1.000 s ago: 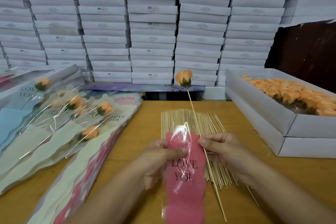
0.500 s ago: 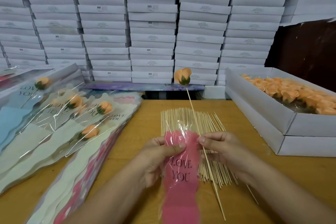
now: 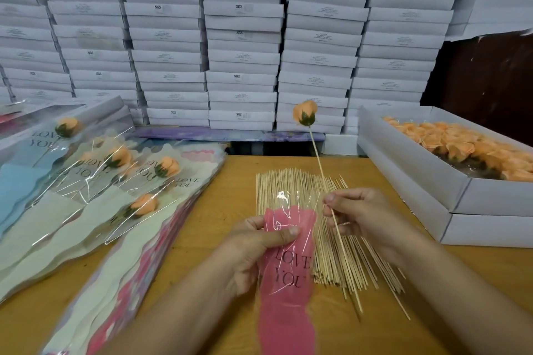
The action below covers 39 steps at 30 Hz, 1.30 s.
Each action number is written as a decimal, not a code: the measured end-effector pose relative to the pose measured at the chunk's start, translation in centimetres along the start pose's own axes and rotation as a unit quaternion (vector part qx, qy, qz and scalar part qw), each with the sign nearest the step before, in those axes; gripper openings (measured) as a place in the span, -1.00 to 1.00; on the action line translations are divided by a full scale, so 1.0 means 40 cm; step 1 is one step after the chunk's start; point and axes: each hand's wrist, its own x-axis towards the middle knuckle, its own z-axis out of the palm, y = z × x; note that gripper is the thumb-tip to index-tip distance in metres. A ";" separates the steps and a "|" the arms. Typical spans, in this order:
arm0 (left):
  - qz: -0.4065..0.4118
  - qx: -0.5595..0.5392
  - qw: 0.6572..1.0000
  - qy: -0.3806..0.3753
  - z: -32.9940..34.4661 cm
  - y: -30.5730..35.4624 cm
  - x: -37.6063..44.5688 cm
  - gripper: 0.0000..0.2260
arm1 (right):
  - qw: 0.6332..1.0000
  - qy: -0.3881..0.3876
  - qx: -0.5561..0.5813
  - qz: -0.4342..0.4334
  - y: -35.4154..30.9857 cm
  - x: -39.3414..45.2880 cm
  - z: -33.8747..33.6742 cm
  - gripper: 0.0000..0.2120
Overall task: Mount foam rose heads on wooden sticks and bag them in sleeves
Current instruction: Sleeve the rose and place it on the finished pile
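Note:
My left hand (image 3: 256,248) grips a pink "LOVE YOU" sleeve (image 3: 288,291) near its clear top, thumb pressed across the front. My right hand (image 3: 360,216) pinches a wooden stick (image 3: 317,158) that carries an orange foam rose head (image 3: 305,113) at its top. The stick stands tilted just right of the sleeve's mouth, outside it. Below both hands a pile of bare sticks (image 3: 291,190) lies on the wooden table (image 3: 225,228).
Bagged roses (image 3: 138,173) lie spread over stacks of flat sleeves (image 3: 95,291) at the left. An open white box of orange rose heads (image 3: 467,147) stands at the right. Stacked white boxes (image 3: 242,37) wall the back.
The sleeve's top has shifted slightly left and away from the stick, and its clear mouth has lifted a little. The rose on its stick stays nearly where it was.

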 end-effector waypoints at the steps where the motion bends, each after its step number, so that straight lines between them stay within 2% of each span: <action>1: -0.002 0.001 1.000 -0.003 0.000 -0.001 0.000 -0.36 | 1.000 0.010 -0.005 -0.010 -0.015 0.011 0.001 -0.87; 10: -0.012 0.012 1.000 -0.011 0.003 -0.007 -0.004 -0.35 | 0.991 0.085 0.020 -0.100 -0.209 0.117 0.030 -0.95; 17: -0.002 0.016 1.000 -0.015 0.006 -0.011 -0.001 -0.43 | 0.982 0.146 0.046 -0.108 -0.274 0.171 0.058 -0.93; 25: -0.002 0.015 1.000 -0.022 0.004 -0.013 0.001 -0.42 | 0.986 0.137 0.014 -0.093 -0.236 0.184 0.083 -0.94; 31: -0.002 0.021 0.999 -0.025 0.006 -0.019 0.002 -0.35 | 0.987 0.123 0.037 -0.096 -0.210 0.180 0.100 -0.94; 39: 0.006 0.030 0.999 -0.030 0.003 -0.024 0.007 -0.40 | 0.990 0.104 0.049 -0.087 -0.200 0.178 0.126 -0.94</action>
